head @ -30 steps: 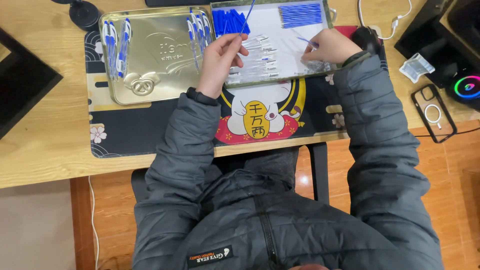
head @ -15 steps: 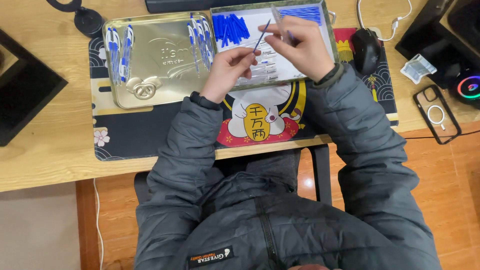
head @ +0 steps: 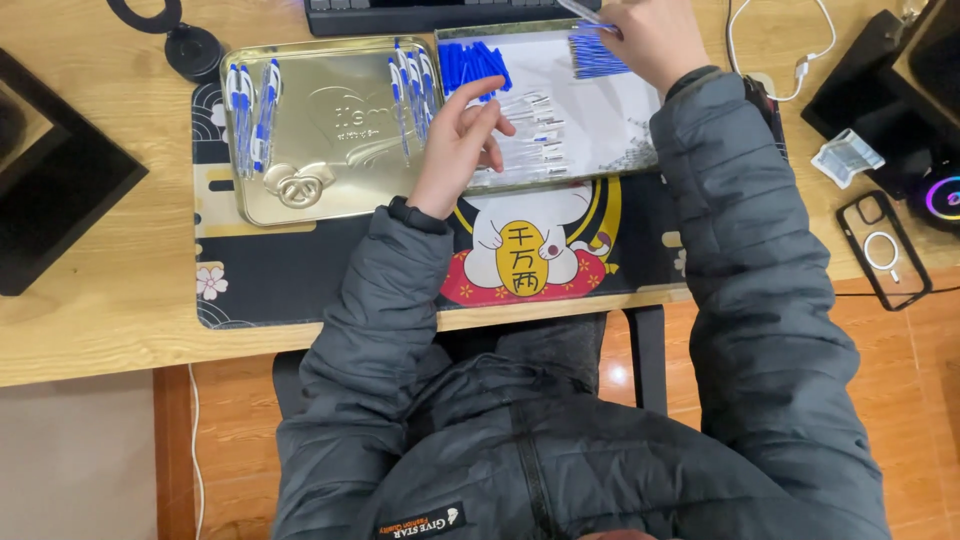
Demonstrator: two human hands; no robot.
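Near edge: dark desk mat (head: 300,280) with a cat print on the wooden counter (head: 100,330). Left hand (head: 462,140) over the clear pen barrels (head: 530,130) on the white tray (head: 610,120), fingers loosely spread, grip released, holding nothing. Left of it, gold tin lid (head: 320,130) with assembled blue-white pens (head: 250,110) along its sides. Far right: right hand (head: 650,35) clenched on a clear pen barrel (head: 585,12), above the blue refills (head: 598,55). Blue caps (head: 472,65) at tray's far-left corner.
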